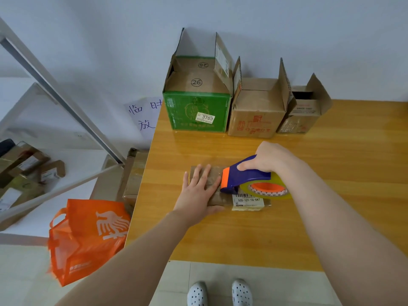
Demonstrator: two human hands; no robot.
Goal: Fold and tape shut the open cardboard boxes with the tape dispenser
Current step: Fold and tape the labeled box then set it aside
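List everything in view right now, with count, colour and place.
table: 1, yellow wood, centre and right
flat box: 1, brown, middle of the table
tape dispenser: 1, blue and orange, clear roll, on the flat box
green box: 1, open, back of the table by the wall
middle box: 1, brown, open, right of the green box
small box: 1, brown, open, rightmost in the row
orange bag: 1, floor, left of the table
paper sign: 1, white, blue writing, on the wall
shelf rack: 1, white, far left, holding parcels
floor parcel: 1, brown, between rack and table
shoes: 2, white, dotted, bottom edge
left hand: flat on the flat box, fingers straight
right hand: grips the dispenser handle
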